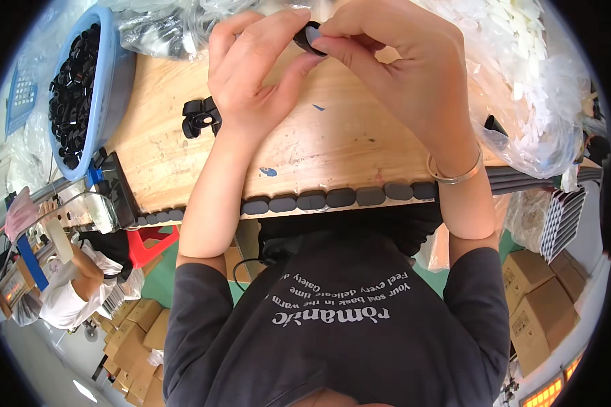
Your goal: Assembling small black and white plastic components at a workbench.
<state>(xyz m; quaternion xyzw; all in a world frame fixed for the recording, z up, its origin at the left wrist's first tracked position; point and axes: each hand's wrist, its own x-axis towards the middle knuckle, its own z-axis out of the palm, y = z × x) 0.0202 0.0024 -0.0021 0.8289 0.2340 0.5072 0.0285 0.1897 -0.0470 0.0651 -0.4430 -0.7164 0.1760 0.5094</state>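
Observation:
My left hand (254, 71) and my right hand (411, 68) meet at the far side of the wooden table. Between their fingertips is a small black rounded part (300, 41) with a greyish inner face. My left thumb and fingers grip its left edge, while my right thumb and forefinger pinch at its right side. Whether my right hand holds a separate thin piece there is too small to tell. Several black hollow parts (200, 117) lie in a cluster on the table beside my left wrist.
A blue tub (108, 81) of black parts stands at left. Black oval pads (311, 201) line the table's near edge. Clear bags (159, 30) lie at the far side; a bag of whitish pieces (523, 61) lies right. Beyond are a red stool (146, 245), cardboard boxes (546, 315) and another person (71, 292).

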